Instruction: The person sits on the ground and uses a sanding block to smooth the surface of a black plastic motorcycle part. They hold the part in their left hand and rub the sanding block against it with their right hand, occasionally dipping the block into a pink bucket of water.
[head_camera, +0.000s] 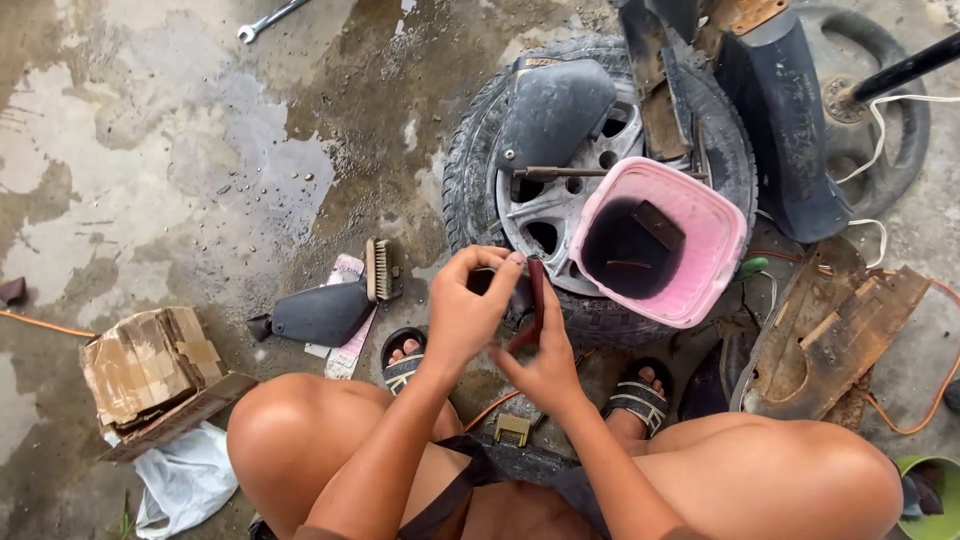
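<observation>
Person squats on wet concrete, seen from above. Biggest thing ahead: a tyre (470, 190) w/ grey wheel lying flat, a pink tub (715, 255) of dark liquid resting on it. Nearer, both hands meet just in front of the tyre, betw. the knees. Left hand (465, 310) pinches a small dark part (484, 279), fingers curled. Right hand (545, 365) grips a thin dark-red strip (536, 300), long axis upright, touching close beside the left fingers. Brush (381, 269) lies to the left, apart.

Wet concrete floor (150, 150); wrench (270, 18), brush (382, 269), cardboard box (150, 370), tyre (470, 170) on it.
</observation>
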